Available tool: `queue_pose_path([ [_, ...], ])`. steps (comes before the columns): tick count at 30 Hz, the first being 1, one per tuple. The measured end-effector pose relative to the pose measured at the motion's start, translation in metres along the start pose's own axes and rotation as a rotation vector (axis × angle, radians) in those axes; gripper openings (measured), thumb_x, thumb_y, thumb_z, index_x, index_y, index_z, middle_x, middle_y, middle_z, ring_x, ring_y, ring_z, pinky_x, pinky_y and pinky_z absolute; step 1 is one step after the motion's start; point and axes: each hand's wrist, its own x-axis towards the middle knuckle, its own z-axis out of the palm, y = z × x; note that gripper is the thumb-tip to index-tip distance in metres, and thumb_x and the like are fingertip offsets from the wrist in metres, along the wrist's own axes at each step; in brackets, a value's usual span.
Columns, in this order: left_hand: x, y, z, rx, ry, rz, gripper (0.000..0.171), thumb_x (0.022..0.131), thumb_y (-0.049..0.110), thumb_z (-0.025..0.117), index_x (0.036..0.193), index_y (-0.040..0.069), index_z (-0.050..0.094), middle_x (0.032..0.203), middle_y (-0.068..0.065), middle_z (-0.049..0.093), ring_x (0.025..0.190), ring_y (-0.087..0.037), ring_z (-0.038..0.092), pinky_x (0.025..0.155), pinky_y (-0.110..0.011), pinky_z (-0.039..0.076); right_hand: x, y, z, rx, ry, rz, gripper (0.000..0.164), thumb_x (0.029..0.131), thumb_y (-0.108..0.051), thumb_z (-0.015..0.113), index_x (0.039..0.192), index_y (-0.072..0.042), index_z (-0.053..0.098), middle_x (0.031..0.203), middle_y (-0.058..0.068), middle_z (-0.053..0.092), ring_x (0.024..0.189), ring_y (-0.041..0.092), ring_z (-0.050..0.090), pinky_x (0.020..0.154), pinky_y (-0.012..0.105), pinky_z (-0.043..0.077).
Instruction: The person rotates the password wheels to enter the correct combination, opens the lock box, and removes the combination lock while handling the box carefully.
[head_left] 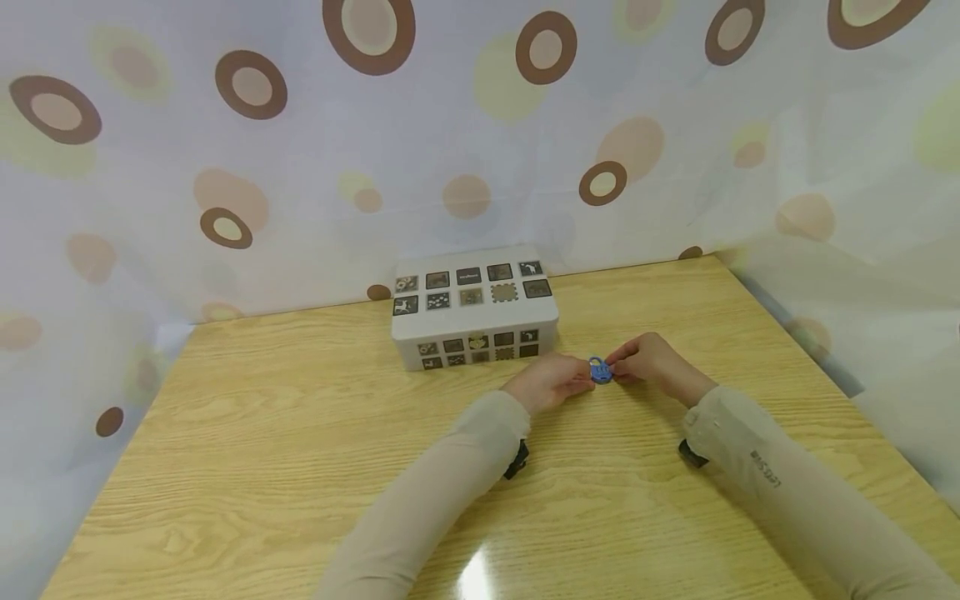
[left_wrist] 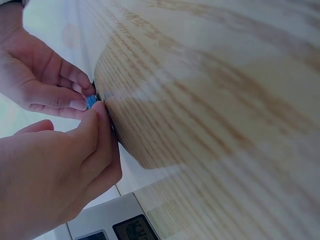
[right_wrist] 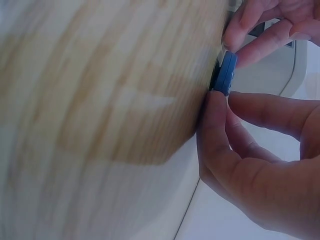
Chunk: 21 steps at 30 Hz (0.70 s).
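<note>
A small blue padlock (head_left: 601, 372) with a rounded shackle sits low over the wooden table, between both hands. My left hand (head_left: 550, 381) pinches its left edge with the fingertips. From the other side, my right hand (head_left: 651, 365) holds the opposite edge between thumb and index finger. Seen edge-on in the right wrist view, the padlock (right_wrist: 226, 74) has small raised parts along its face. Fingers cover most of the padlock (left_wrist: 91, 101) in the left wrist view.
Behind the left hand stands a closed white box (head_left: 476, 312) with dark square pictures and a small metal clasp. The wooden table (head_left: 300, 433) meets a white curtain (head_left: 450, 125) with brown circles at the back and sides.
</note>
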Motion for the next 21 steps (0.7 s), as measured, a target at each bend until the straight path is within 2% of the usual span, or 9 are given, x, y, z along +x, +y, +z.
queue_pose_path([
  [7,0.0,0.0,-0.001,0.028,-0.008,0.009,0.033,0.09,-0.013,0.046,0.123,-0.021,0.05,0.127,-0.026,0.052,0.098,-0.023,0.054,0.105,-0.035,0.044,0.001,-0.001,0.0,0.004,-0.001,-0.014,0.027,0.091,0.003,0.058,0.112,0.021,0.058,0.11,0.031,0.062,0.083,0.015,0.067,0.076,0.031,0.059],
  [9,0.0,0.0,-0.001,0.037,-0.005,0.018,0.028,0.091,-0.013,0.047,0.117,-0.019,0.055,0.117,-0.022,0.058,0.093,-0.021,0.055,0.103,-0.035,0.045,0.0,-0.001,-0.001,0.001,0.0,-0.019,0.028,0.092,0.002,0.058,0.113,0.021,0.058,0.111,0.032,0.062,0.085,0.017,0.067,0.077,0.032,0.059],
  [11,-0.001,-0.001,-0.001,0.077,0.002,0.036,0.016,0.09,-0.012,0.048,0.099,-0.013,0.062,0.099,-0.014,0.061,0.084,-0.018,0.055,0.099,-0.033,0.048,-0.001,-0.002,-0.002,-0.01,0.003,-0.024,0.029,0.094,0.0,0.056,0.113,0.021,0.057,0.111,0.032,0.062,0.085,0.018,0.067,0.078,0.033,0.059],
  [13,-0.002,-0.002,-0.003,0.18,0.004,0.074,0.014,0.088,-0.011,0.048,0.079,-0.005,0.057,0.083,-0.007,0.056,0.075,-0.014,0.051,0.089,-0.028,0.051,-0.002,-0.003,-0.002,-0.017,0.011,-0.028,0.029,0.095,-0.001,0.055,0.114,0.021,0.057,0.111,0.031,0.062,0.085,0.018,0.067,0.078,0.033,0.059],
  [15,-0.006,-0.004,-0.007,0.328,0.018,0.122,0.01,0.087,-0.007,0.051,0.08,-0.004,0.058,0.081,-0.004,0.056,0.073,-0.012,0.052,0.083,-0.025,0.051,-0.004,-0.004,-0.001,-0.031,0.025,-0.036,0.03,0.096,-0.003,0.053,0.114,0.02,0.057,0.109,0.029,0.063,0.083,0.016,0.065,0.077,0.032,0.059],
  [16,-0.009,-0.004,-0.009,0.405,0.018,0.144,0.01,0.087,-0.004,0.051,0.085,-0.006,0.061,0.083,-0.005,0.059,0.075,-0.013,0.055,0.082,-0.024,0.051,-0.006,-0.005,-0.001,-0.04,0.036,-0.042,0.031,0.096,-0.004,0.052,0.114,0.02,0.057,0.107,0.028,0.064,0.082,0.015,0.063,0.075,0.031,0.058],
  [18,-0.017,-0.004,-0.015,0.54,0.012,0.192,0.022,0.089,0.001,0.052,0.106,-0.008,0.063,0.096,-0.01,0.065,0.087,-0.018,0.063,0.085,-0.026,0.052,-0.009,-0.007,0.001,-0.04,0.06,-0.052,0.033,0.097,-0.007,0.051,0.115,0.019,0.056,0.103,0.024,0.064,0.08,0.015,0.06,0.074,0.031,0.057],
  [20,-0.026,-0.004,-0.023,0.647,0.003,0.237,0.037,0.093,0.007,0.053,0.127,-0.006,0.056,0.111,-0.014,0.066,0.1,-0.024,0.064,0.089,-0.029,0.053,-0.013,-0.011,0.003,-0.045,0.092,-0.066,0.035,0.098,-0.011,0.051,0.117,0.018,0.056,0.103,0.023,0.063,0.083,0.019,0.058,0.076,0.033,0.056],
  [21,-0.032,-0.003,-0.028,0.702,-0.005,0.264,0.037,0.094,0.009,0.053,0.128,-0.005,0.056,0.114,-0.015,0.065,0.103,-0.026,0.063,0.089,-0.03,0.053,-0.015,-0.013,0.004,-0.054,0.108,-0.075,0.036,0.099,-0.014,0.05,0.118,0.016,0.056,0.105,0.023,0.062,0.086,0.023,0.058,0.077,0.035,0.055],
])
